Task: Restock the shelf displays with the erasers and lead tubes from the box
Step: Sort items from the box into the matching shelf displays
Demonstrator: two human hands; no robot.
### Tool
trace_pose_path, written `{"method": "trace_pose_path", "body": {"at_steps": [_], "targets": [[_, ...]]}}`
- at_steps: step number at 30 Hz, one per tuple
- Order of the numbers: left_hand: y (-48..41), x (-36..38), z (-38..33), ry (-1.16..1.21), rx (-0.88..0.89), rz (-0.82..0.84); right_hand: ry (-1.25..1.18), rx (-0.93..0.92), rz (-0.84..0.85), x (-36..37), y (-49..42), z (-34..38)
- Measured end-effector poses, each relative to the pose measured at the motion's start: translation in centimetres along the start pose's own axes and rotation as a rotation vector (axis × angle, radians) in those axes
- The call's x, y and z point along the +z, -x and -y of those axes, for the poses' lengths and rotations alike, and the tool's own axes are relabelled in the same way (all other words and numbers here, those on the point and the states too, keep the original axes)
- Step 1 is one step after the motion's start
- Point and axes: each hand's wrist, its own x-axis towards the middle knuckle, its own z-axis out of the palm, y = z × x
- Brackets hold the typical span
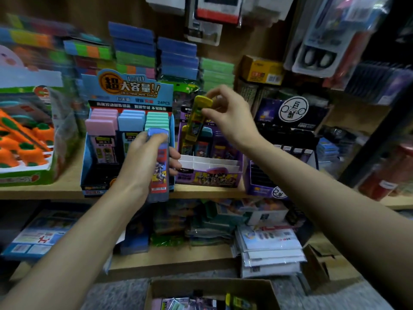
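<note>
Wooden shelf (67, 186) crowded with stationery, two lead tubes held before the displays.
A blue-capped lead tube (159, 166) is gripped by the left hand (143, 162) in front of the blue display box (127, 90); a yellow lead tube (197, 117) is pinched near its cap by the right hand (230, 117), tilted over the purple display box (210, 177). More tubes are seen in the cardboard box (210, 287) below.

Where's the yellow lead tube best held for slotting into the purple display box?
By its cap, pinched from above, as the right hand does. The yellow lead tube hangs tilted, bottom end toward the purple display box, so a top pinch leaves its body free to slide in.
</note>
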Motion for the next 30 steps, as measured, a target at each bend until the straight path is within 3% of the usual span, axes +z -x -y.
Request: {"method": "trace_pose_path", "body": {"at_steps": [9,17,19,24,30], "targets": [[-0.2,-0.7,0.1,-0.053,0.056,-0.004,0.414,-0.205,0.061,3.4,0.2,-1.8],[0.1,-0.8,0.4,-0.116,0.095,-0.03,0.604,-0.217,0.186,3.2,1.0,-1.9],[0.2,-0.6,0.6,-0.116,0.089,-0.033,0.46,-0.173,0.156,2.5,1.7,-1.1],[0.6,1.2,1.3,-0.118,0.048,0.08,-0.282,0.118,0.249,0.6,5.6,1.2],[1.1,3.1,1.5,-0.18,0.085,0.293,-0.647,0.404,0.212,-2.1,8.0,0.5]]}}
